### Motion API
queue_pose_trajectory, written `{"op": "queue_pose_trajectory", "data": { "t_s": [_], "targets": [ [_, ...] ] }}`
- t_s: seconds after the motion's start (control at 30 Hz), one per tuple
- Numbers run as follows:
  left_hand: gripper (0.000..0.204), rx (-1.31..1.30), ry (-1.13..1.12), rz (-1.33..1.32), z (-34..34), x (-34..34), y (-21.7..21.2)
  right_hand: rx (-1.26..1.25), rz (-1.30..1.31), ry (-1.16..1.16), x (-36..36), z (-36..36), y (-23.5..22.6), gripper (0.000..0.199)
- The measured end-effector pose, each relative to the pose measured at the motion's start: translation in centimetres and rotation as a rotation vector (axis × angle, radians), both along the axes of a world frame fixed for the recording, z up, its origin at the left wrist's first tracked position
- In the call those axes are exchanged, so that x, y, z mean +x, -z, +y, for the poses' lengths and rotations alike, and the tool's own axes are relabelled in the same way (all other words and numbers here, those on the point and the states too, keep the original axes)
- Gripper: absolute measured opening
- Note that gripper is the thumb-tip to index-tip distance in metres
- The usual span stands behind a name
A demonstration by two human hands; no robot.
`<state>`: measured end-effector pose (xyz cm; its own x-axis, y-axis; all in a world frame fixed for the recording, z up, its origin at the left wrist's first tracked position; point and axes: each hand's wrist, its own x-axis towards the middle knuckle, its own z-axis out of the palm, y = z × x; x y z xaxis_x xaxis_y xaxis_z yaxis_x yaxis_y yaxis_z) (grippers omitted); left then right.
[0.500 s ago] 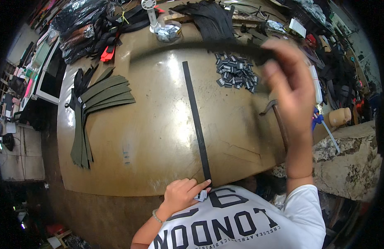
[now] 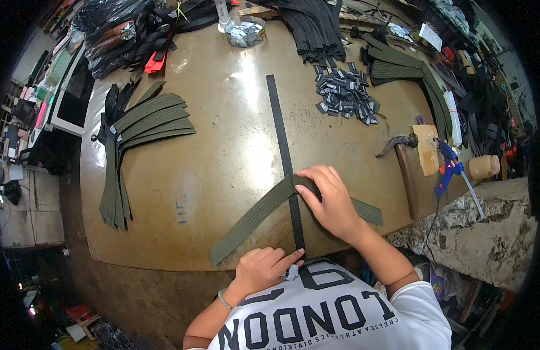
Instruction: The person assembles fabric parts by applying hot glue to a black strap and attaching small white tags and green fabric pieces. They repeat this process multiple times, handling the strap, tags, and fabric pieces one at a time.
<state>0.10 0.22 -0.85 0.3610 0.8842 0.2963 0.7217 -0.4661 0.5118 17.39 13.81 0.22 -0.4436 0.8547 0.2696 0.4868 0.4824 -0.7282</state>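
Observation:
A narrow black strap [image 2: 280, 128] runs lengthwise down the middle of the table toward me. My left hand [image 2: 261, 268] rests at the table's near edge with curled fingers; its index fingertip presses the strap's near end, and small grey-white labels [image 2: 291, 272] stick out from under the fingers. Across the black strap lies a wider olive webbing strap [image 2: 246, 220], bent at its middle so both ends slope toward me. My right hand [image 2: 330, 201] grips it at the bend, just right of the black strap, and covers part of its right half.
Olive straps [image 2: 150, 125] fan out at the left, with another bundle [image 2: 398, 65] at the far right. Small dark labels [image 2: 347, 93] lie heaped below black straps [image 2: 310, 29]. A hammer [image 2: 405, 175] and blue glue gun [image 2: 446, 169] are at right; a clear tub [image 2: 245, 32] stands behind.
My right hand has come down from the upper right to the middle, laying the olive strap, blurred before, across the black one. My left hand stays on the black strap's near end.

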Motion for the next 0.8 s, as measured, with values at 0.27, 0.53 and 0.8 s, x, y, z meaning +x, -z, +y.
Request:
{"op": "queue_pose_trajectory", "data": {
  "t_s": [0.27,0.53,0.8],
  "targets": [
    [0.036,-0.046,0.025,0.024,0.1,-0.1,-0.8,-0.006,-0.018,0.070,-0.8,-0.8,0.1,0.023],
    [0.016,-0.031,0.013,-0.183,4.1,-1.1,-2.6,0.303,-0.381,0.018,-1.4,-1.2,-0.3,0.023],
    [0.041,-0.097,-0.306,-0.008,6.7,-0.7,-1.3,0.332,-0.089,0.936,14.7,-1.4,-1.6,0.032]
  ]
}}
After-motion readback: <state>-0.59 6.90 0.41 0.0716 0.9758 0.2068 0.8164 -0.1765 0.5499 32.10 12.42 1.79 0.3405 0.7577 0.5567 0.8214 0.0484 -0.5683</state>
